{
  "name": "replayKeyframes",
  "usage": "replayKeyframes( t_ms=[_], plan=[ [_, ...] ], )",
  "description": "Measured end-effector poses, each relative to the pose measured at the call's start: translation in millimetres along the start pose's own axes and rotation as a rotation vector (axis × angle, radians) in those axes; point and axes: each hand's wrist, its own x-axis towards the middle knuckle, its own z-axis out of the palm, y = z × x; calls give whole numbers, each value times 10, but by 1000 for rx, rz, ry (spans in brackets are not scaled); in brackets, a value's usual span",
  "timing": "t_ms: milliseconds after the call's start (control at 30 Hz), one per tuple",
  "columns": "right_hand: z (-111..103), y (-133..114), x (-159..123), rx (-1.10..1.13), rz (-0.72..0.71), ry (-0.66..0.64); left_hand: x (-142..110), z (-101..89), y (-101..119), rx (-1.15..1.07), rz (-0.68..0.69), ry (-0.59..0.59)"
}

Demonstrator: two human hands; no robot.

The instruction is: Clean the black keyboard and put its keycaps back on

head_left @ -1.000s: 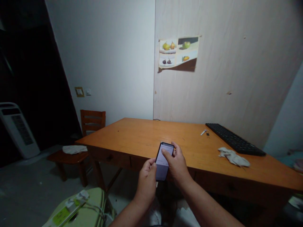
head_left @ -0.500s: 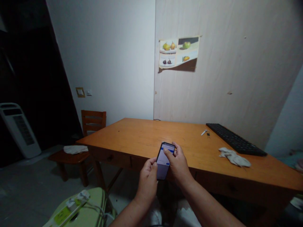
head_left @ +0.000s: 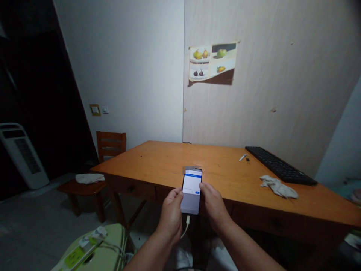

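A lit smartphone (head_left: 191,190) is held upright in front of me, just before the near edge of an orange wooden table (head_left: 169,162). My left hand (head_left: 170,216) grips its lower left side with the fingers curled. My right hand (head_left: 213,205) grips its lower right side, thumb resting at the screen's edge. A white cable (head_left: 186,226) hangs from the phone's bottom end. The screen shows a pale dialog with a small blue button.
On the table's right lie a black keyboard (head_left: 279,165), a crumpled white cloth (head_left: 278,187) and a small white item (head_left: 242,157). A wooden chair (head_left: 93,169) with a cloth stands left. A green case (head_left: 96,252) sits on the floor, a white heater (head_left: 21,154) far left.
The phone has turned from tilted to upright. My right hand slid from over the screen's top down to the lower right side. The cable now shows below the phone.
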Motion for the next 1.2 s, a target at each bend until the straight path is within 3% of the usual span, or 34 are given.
replayKeyframes(
  t_ms=[233,1200],
  plan=[
    [-32,89,-87,29,26,-89,-14,17,40,-59,-30,23],
    [-57,233,-93,93,73,-106,-21,28,5,-76,-31,28]
  ],
)
